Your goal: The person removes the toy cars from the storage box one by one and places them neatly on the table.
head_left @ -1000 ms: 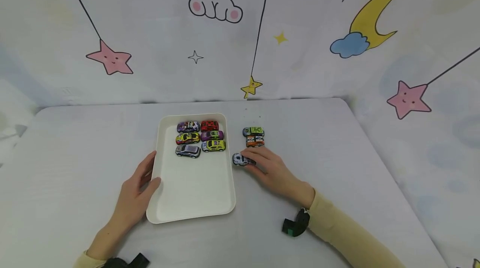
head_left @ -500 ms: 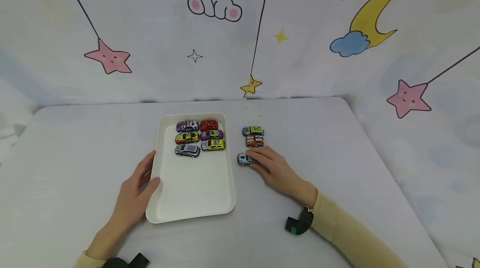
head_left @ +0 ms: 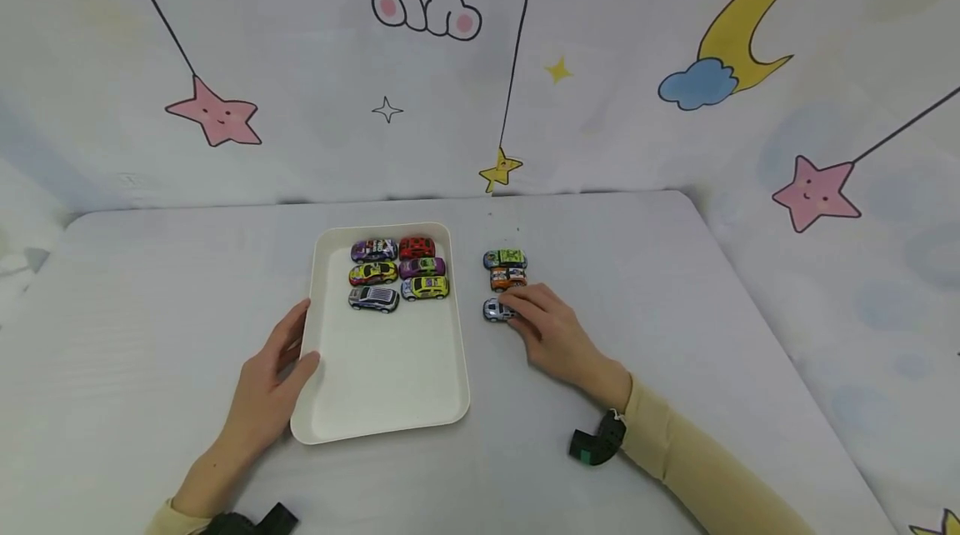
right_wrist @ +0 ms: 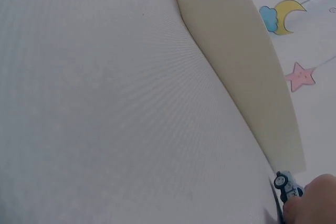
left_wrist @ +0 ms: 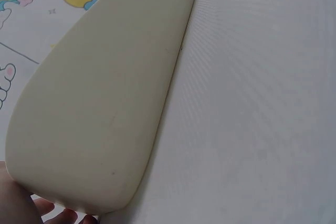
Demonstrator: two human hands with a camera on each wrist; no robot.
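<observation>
My right hand [head_left: 557, 337] pinches a small silver-grey toy car [head_left: 495, 311] between thumb and fingers, just right of the tray. The same toy car [right_wrist: 286, 185] shows at the lower right of the right wrist view, its rear part covered by the fingers. At the tray's left side, my left hand [head_left: 264, 389] holds the white tray [head_left: 382, 381], thumb over the rim and fingers along the outer wall. Behind the right hand, an orange toy car [head_left: 507, 277] and a green toy car [head_left: 505, 258] stand one behind the other on the table.
In the tray's far half stand several toy cars in two columns, among them a red car [head_left: 417, 247], a yellow car [head_left: 424, 288] and a silver striped car [head_left: 373, 299]. A white-covered table [head_left: 637, 268] meets a printed backdrop [head_left: 600, 127] at the back.
My right hand has moved the silver-grey toy car slightly right and away from the tray's edge, towards the orange car. The left hand and the tray stay in place.
</observation>
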